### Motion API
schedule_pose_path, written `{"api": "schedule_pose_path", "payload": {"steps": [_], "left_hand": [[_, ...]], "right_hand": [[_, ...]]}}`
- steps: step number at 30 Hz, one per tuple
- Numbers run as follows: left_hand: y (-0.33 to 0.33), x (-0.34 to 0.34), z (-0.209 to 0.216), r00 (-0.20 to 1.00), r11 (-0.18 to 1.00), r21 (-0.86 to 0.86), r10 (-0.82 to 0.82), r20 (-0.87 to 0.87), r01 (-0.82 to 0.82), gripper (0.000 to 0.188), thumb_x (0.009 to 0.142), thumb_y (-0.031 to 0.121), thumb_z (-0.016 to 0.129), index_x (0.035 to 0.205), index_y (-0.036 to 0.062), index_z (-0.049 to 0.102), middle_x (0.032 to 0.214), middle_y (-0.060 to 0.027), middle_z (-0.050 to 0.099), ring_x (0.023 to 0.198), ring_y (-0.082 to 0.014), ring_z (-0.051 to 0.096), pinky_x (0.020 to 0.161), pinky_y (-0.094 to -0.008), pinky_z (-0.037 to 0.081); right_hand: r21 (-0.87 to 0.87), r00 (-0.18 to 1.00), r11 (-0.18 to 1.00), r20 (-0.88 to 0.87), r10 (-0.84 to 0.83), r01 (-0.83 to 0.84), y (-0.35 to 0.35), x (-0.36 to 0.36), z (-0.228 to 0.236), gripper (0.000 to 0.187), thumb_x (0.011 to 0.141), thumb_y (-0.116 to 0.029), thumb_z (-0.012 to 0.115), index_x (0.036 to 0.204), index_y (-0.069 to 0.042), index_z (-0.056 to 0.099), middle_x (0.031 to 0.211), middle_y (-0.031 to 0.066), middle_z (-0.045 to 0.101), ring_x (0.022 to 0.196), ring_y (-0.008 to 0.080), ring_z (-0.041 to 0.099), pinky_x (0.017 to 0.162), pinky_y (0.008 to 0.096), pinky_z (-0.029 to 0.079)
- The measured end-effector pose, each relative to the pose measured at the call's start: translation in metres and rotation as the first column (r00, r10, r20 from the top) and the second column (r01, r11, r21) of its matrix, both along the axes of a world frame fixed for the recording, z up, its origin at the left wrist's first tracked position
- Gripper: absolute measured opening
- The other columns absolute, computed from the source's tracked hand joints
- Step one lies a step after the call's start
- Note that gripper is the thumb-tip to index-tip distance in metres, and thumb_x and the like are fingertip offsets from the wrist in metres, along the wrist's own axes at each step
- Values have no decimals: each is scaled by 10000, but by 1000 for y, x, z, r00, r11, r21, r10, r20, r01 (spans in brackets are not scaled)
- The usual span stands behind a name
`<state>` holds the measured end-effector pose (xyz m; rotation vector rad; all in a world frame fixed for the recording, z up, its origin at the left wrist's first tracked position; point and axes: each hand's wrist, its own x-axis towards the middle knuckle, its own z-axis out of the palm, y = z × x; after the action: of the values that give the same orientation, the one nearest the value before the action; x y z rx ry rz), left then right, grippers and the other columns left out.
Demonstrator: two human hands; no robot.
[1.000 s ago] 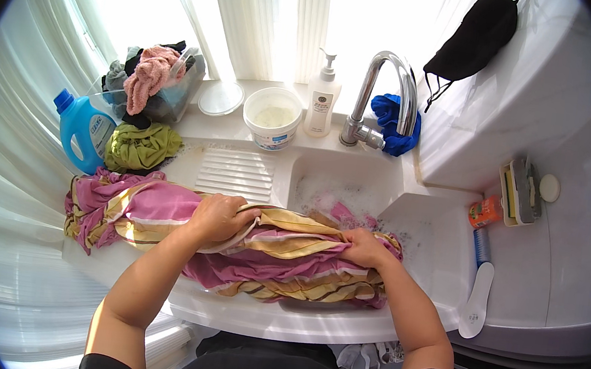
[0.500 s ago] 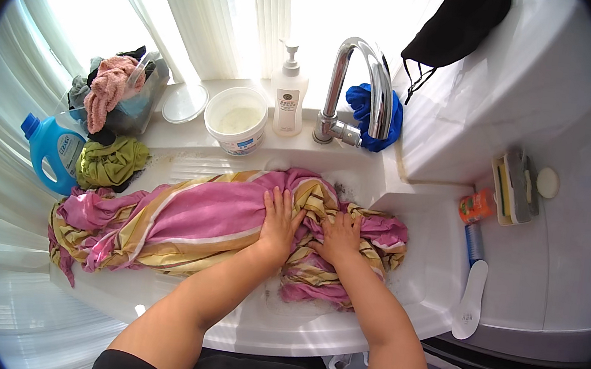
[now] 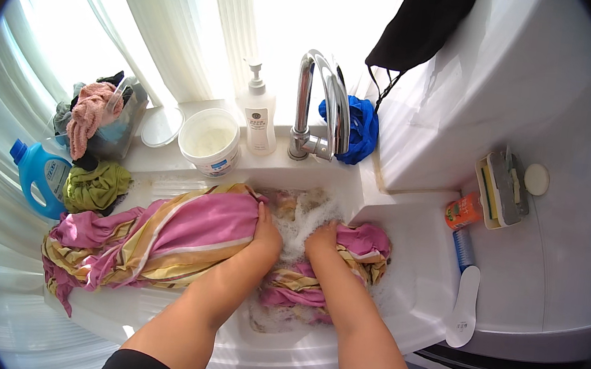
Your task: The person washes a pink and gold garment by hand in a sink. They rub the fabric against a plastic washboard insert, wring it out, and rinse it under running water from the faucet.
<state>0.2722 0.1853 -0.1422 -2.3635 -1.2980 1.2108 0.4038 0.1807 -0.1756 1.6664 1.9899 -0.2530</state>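
Likely soaking striped cloth point(image 3: 190, 227), suds point(image 3: 295, 235) between my separated left hand point(image 3: 269, 233) and right hand point(image 3: 321, 239), grips hidden; next calls for dunking leftward bulk.

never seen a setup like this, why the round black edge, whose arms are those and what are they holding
There is no robot here: those are a person's own bare arms. The view comes from a wide fisheye camera worn on the head, looking down, hence the dark rim and bent edges. The left hand and right hand reach into suds in a white sink, by a pink-and-yellow striped cloth. Their fingers are partly hidden, so I can't tell whether they grip it. Behind stand a white tub, a pump bottle and a tap.
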Motion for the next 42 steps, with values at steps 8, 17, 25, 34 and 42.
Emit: {"api": "schedule_pose_path", "payload": {"steps": [8, 17, 25, 34, 42], "left_hand": [[-38, -78, 113, 779, 940, 166, 139, 612, -298, 610, 818, 270, 678, 1405, 187, 533, 1288, -207, 527, 1207, -361, 509, 950, -599, 408], [-72, -201, 201, 585, 886, 232, 53, 809, -402, 621, 712, 72, 679, 1306, 242, 615, 1104, -171, 625, 1027, -366, 622, 885, -460, 511], [-107, -354, 222, 641, 812, 443, -114, 759, -380, 537, 712, 19, 638, 1225, 175, 672, 1044, -172, 654, 951, -363, 641, 821, -435, 530], [-115, -370, 226, 786, 899, 92, 320, 529, -428, 949, 523, 547, 793, 1341, 105, 601, 1410, -203, 481, 1353, -411, 405, 1104, -688, 207], [-35, -261, 166, 258, 712, -204, 483, 837, -672, 634, 950, 587, 458, 1371, 122, 552, 1325, -218, 590, 1243, -415, 527, 1051, -494, 381]], "right_hand": [[404, 604, 701, -795, -50, 588, -30, 49, 86, 198, 756, -198, 669, 835, -22, 712, 823, 228, 672, 818, 420, 650, 722, 456, 513], [268, 270, 609, -959, 92, 746, -39, -22, 194, 161, 838, -178, 692, 788, -25, 691, 630, 143, 668, 566, 254, 669, 600, 378, 524], [158, 21, 781, -983, 183, 604, -51, -129, 203, 176, 826, -173, 714, 872, -3, 695, 722, 146, 691, 677, 251, 678, 648, 366, 507], [12, 256, 1000, -967, 19, -26, -68, -153, 196, 497, 797, -350, 792, 1157, -20, 694, 1107, 167, 686, 981, 237, 655, 874, 350, 518], [196, 709, 978, -699, 88, 72, -17, -235, 176, 1013, 600, -761, 691, 1392, -149, 538, 1332, 241, 534, 1260, 374, 497, 1031, 584, 360]]}}
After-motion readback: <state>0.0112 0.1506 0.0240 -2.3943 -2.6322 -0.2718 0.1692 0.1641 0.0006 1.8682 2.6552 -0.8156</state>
